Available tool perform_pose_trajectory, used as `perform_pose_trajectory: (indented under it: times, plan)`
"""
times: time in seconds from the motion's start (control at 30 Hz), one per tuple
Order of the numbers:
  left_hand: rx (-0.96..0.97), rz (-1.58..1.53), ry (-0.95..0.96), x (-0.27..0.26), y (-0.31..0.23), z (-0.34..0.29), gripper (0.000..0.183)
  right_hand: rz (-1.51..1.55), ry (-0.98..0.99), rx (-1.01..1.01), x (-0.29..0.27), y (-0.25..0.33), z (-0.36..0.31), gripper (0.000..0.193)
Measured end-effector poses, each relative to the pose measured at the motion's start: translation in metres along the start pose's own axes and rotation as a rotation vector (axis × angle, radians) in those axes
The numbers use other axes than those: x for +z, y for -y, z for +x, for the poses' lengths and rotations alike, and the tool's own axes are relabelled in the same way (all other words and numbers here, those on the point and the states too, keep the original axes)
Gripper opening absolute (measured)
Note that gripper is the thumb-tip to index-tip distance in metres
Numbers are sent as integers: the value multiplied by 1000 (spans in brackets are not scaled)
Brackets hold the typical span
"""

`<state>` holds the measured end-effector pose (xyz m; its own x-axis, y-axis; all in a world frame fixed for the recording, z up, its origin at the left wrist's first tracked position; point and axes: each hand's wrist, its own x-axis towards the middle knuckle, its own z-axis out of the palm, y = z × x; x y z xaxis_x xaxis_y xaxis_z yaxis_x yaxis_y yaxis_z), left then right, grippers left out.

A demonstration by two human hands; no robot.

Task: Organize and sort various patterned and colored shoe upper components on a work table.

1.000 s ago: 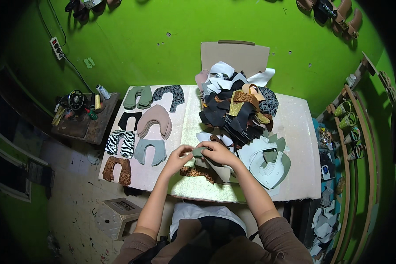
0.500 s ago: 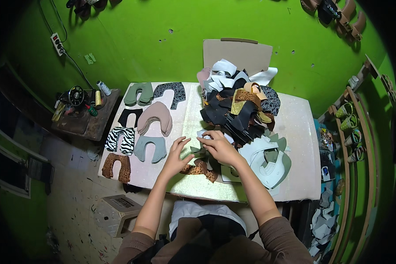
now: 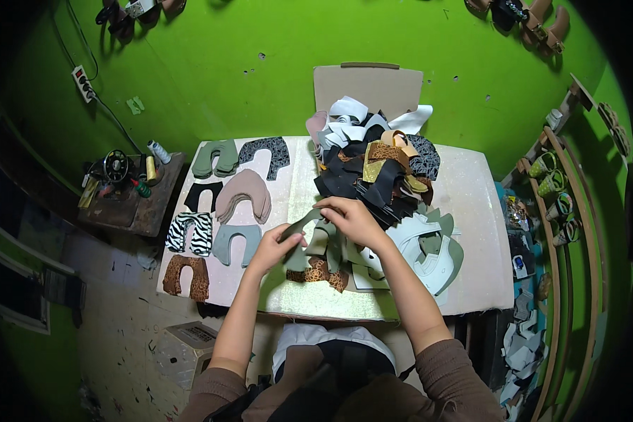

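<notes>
Between my hands is an olive-green curved cut piece (image 3: 297, 232), held just above the table. My left hand (image 3: 275, 247) pinches its left end, and my right hand (image 3: 352, 220) grips its upper right part with bent fingers. More olive-green pieces (image 3: 318, 241) hang or lie right under my right hand; whether they are also held I cannot tell. Brown leopard-print pieces (image 3: 309, 275) lie on the table just below. To the left, arch-shaped cut pieces lie sorted: green (image 3: 216, 159), pink (image 3: 244, 195), zebra-print (image 3: 189, 233), grey-blue (image 3: 235, 244) and leopard-print (image 3: 186, 276).
A tall heap of mixed scraps (image 3: 373, 165) stands at the table's back, before a cardboard sheet (image 3: 369, 88). White and green curved pieces (image 3: 429, 253) lie right of my forearm. A sewing machine (image 3: 116, 167) is at the far left, a wooden rack (image 3: 566, 190) at the right.
My hands have closed on an olive-green piece and lifted it off the table. The left fingers were spread before. The view has shifted slightly.
</notes>
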<state>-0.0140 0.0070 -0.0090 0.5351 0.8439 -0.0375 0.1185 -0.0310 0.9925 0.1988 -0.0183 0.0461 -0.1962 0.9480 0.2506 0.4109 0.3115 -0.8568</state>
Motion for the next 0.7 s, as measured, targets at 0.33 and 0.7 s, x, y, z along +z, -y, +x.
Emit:
perform_pose_trajectory:
  times: [0.33,0.7]
  plan:
    - [-258,-701,285,-30,-3,-1,43,222,30,201,36,-32,12,27]
    - [-293,-742,-30,-79,14,0,44,-768,-89,427,69,-94,-1,27]
